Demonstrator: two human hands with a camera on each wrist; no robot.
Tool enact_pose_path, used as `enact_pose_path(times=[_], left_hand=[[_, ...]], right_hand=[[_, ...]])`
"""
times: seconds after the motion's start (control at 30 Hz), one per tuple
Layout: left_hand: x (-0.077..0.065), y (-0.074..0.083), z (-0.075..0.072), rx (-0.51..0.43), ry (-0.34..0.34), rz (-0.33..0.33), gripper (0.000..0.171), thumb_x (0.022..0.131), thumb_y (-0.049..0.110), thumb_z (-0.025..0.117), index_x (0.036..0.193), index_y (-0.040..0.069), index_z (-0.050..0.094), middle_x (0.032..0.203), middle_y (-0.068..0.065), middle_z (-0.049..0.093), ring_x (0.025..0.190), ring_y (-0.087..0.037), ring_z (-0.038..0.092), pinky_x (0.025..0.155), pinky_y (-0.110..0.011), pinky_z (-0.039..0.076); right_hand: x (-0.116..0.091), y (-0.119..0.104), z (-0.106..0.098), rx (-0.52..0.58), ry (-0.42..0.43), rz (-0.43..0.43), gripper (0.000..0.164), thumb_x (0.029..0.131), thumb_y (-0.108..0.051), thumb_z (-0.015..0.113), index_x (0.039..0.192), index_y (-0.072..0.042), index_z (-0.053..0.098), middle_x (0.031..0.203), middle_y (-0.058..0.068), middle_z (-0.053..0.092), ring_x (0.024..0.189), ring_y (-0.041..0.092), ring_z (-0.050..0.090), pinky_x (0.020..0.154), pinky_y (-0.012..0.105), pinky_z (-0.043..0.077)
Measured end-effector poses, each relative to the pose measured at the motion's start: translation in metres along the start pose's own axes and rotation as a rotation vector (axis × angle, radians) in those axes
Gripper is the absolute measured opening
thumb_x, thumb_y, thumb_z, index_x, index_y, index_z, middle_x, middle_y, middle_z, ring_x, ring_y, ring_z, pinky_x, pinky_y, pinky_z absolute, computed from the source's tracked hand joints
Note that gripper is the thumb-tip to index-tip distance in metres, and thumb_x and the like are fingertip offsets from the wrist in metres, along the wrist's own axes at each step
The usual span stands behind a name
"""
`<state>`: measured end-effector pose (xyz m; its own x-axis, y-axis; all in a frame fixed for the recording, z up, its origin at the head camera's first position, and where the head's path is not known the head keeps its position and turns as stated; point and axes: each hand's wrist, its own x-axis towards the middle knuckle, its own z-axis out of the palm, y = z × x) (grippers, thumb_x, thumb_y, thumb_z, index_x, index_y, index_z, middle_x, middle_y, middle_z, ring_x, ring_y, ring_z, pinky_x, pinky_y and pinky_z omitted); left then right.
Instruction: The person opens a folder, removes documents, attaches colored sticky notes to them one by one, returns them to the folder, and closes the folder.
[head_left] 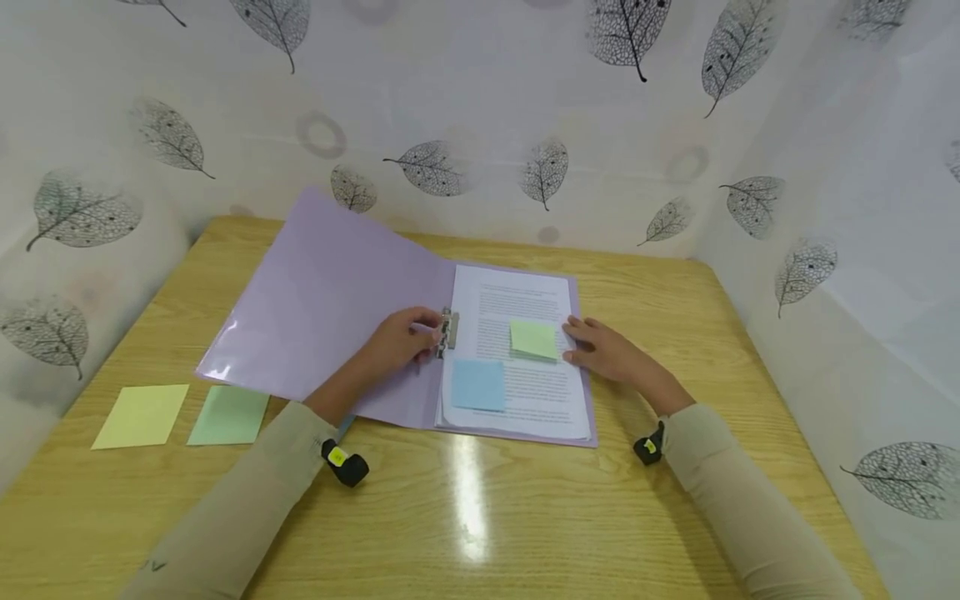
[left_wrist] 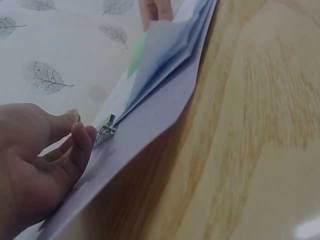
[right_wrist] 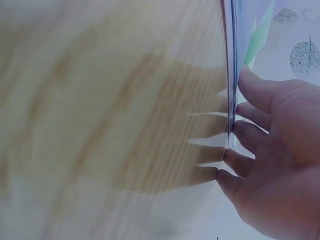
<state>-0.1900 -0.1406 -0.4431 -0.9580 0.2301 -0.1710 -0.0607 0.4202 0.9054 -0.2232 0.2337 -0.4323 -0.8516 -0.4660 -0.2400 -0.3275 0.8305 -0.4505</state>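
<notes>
A lilac ring folder (head_left: 330, 292) lies opened on the table, its cover spread to the left. On its right side sits a stack of printed sheets (head_left: 517, 292), bearing a green sticky note (head_left: 533, 340) and a blue sticky note (head_left: 478, 385). My left hand (head_left: 393, 340) is at the folder's metal ring clip (head_left: 450, 329); in the left wrist view its thumb and forefinger pinch a small metal part there. With spread fingers, my right hand (head_left: 607, 350) touches the right edge of the sheets. In the right wrist view its fingertips (right_wrist: 240, 132) meet that edge.
A yellow sticky note (head_left: 141, 416) and a green sticky note (head_left: 228, 414) lie on the wooden table (head_left: 420, 517) at the left. A bit of blue paper (head_left: 345, 427) shows beside my left wrist. Leaf-patterned walls (head_left: 465, 100) enclose the table's back and sides.
</notes>
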Motion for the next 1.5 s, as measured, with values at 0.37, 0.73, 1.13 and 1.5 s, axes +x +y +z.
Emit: enact_pose_path(times=[0.37, 0.73, 1.13, 1.5], left_hand=[[-0.001, -0.007, 0.006, 0.146, 0.003, -0.024, 0.026, 0.097, 0.019, 0.069, 0.117, 0.006, 0.058, 0.105, -0.011, 0.063, 0.07, -0.018, 0.06, 0.063, -0.03, 0.052], [0.004, -0.006, 0.011, 0.259, -0.003, -0.025, 0.025, 0.096, 0.018, 0.071, 0.11, 0.005, 0.055, 0.098, -0.01, 0.061, 0.07, -0.018, 0.059, 0.064, -0.029, 0.049], [-0.004, -0.007, 0.012, 0.243, 0.044, 0.016, 0.028, 0.096, 0.022, 0.07, 0.117, 0.007, 0.058, 0.103, -0.01, 0.063, 0.082, -0.019, 0.06, 0.068, -0.028, 0.05], [-0.065, 0.015, -0.045, 0.244, 0.151, 0.097, 0.036, 0.101, 0.023, 0.062, 0.134, 0.008, 0.058, 0.124, -0.011, 0.063, 0.106, -0.027, 0.061, 0.09, -0.042, 0.052]], right_hand=[[-0.001, -0.003, 0.0, 0.009, -0.006, 0.008, 0.068, 0.103, -0.033, 0.058, 0.157, -0.003, 0.03, 0.167, 0.015, 0.019, 0.152, 0.047, 0.011, 0.121, 0.063, 0.014], [-0.003, -0.004, 0.0, 0.009, -0.007, 0.013, 0.068, 0.103, -0.035, 0.057, 0.157, -0.003, 0.029, 0.167, 0.015, 0.018, 0.152, 0.047, 0.01, 0.121, 0.064, 0.015], [-0.002, -0.006, -0.002, -0.019, -0.009, 0.016, 0.066, 0.103, -0.031, 0.058, 0.156, -0.002, 0.03, 0.166, 0.016, 0.019, 0.151, 0.048, 0.013, 0.121, 0.063, 0.016], [0.0, -0.013, -0.003, -0.054, -0.015, 0.026, 0.066, 0.103, -0.028, 0.058, 0.156, -0.001, 0.029, 0.166, 0.017, 0.018, 0.152, 0.046, 0.014, 0.122, 0.061, 0.016]])
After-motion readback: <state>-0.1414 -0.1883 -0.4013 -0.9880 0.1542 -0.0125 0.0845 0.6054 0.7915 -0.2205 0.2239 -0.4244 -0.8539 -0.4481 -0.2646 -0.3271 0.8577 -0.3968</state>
